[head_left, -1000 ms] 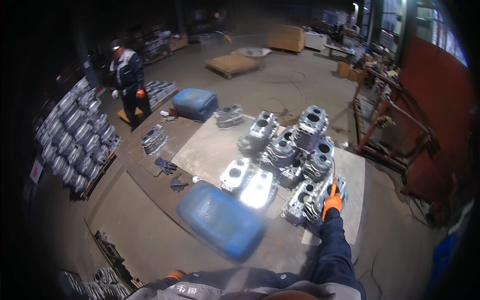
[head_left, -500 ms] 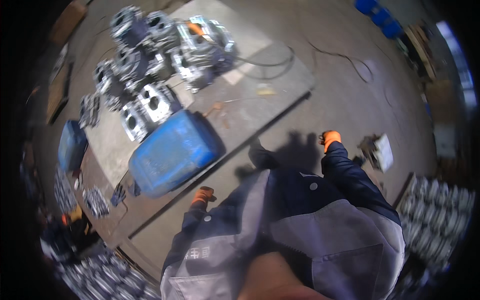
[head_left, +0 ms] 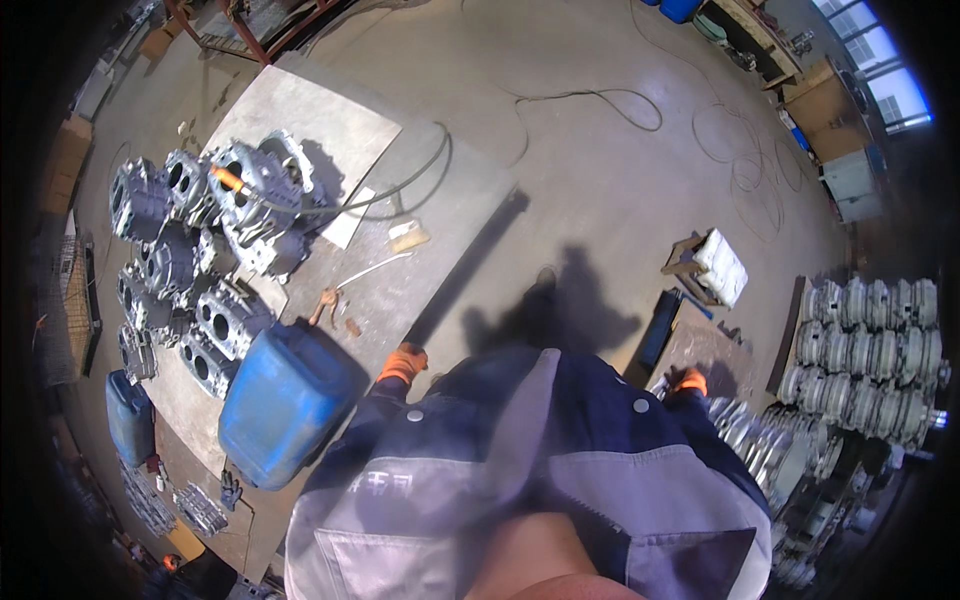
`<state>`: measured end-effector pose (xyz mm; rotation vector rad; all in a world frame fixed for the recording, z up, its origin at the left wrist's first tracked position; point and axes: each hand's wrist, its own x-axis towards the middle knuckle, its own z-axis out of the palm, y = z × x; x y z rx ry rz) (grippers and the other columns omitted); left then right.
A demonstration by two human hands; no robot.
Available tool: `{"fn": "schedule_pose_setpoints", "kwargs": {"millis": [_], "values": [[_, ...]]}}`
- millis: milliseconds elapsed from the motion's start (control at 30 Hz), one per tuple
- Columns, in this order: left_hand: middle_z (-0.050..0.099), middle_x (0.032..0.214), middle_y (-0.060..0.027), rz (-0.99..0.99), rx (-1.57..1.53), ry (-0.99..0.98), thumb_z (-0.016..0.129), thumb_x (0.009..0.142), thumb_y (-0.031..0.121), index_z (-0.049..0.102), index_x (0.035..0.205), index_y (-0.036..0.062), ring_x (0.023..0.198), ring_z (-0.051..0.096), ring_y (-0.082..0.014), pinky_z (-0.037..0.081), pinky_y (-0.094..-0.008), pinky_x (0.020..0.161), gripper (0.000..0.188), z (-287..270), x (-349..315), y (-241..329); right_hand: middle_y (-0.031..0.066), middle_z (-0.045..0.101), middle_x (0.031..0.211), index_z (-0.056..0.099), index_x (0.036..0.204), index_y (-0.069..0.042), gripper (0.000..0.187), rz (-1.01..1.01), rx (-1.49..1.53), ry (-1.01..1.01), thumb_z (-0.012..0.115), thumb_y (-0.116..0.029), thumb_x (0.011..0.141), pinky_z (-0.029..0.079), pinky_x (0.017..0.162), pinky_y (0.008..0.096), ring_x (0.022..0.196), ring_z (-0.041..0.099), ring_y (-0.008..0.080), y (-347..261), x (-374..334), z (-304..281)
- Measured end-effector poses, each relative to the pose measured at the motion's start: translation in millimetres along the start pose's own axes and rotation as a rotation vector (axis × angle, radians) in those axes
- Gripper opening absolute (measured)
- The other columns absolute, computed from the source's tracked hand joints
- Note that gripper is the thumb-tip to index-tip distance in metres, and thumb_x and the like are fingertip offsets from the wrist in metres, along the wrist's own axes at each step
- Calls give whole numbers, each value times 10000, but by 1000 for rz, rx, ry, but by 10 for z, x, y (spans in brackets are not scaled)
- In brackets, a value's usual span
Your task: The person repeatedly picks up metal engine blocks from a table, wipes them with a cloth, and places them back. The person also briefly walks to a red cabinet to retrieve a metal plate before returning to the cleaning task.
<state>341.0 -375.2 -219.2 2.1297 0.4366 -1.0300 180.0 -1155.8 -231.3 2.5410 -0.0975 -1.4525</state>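
Observation:
My left hand (head_left: 402,365), in an orange glove, hangs at the table's edge with its fingers curled in and nothing seen in them. It is nearest the large blue plastic jerrycan (head_left: 290,400), which lies on the metal-topped table (head_left: 440,230). My right hand (head_left: 690,381), also in an orange glove, is low at my right side with its fingers curled. It is above the near end of a row of silvery metal castings (head_left: 745,435); I see nothing held in it. Several grey metal housings (head_left: 225,310) crowd the table's left part.
An orange-handled air tool (head_left: 228,180) with a dark hose (head_left: 410,178) rests on the housings. A brush (head_left: 408,236) and a hammer (head_left: 328,300) lie on the table. Right of me are a white-topped stool (head_left: 720,268) and stacked castings (head_left: 865,340). Cables (head_left: 620,95) loop across the floor.
My view has turned to the right, so the table and jerrycan sit further left. My right hand has dropped from out in front to my side, near the castings. The left stays near the table edge.

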Motion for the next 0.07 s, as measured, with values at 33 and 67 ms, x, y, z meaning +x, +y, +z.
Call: {"fn": "schedule_pose_setpoints", "kwargs": {"millis": [33,67], "values": [[743,913,-138,48,123,78,671,811,323,716,1072,13,883,713,-267,546,-374,810,408,-11,248,250,16,231,1640,358,1519,-261,553,-115,-156,-27,371,-454,1001,424,1077,473,1366,457,295,157,231,111],[743,914,-142,1,0,71,674,807,321,712,1068,4,874,714,-272,545,-379,802,413,21,458,504,16,231,1640,358,1519,-261,553,-125,-170,-31,371,-454,1001,424,1077,473,1366,457,295,477,475,67]]}}
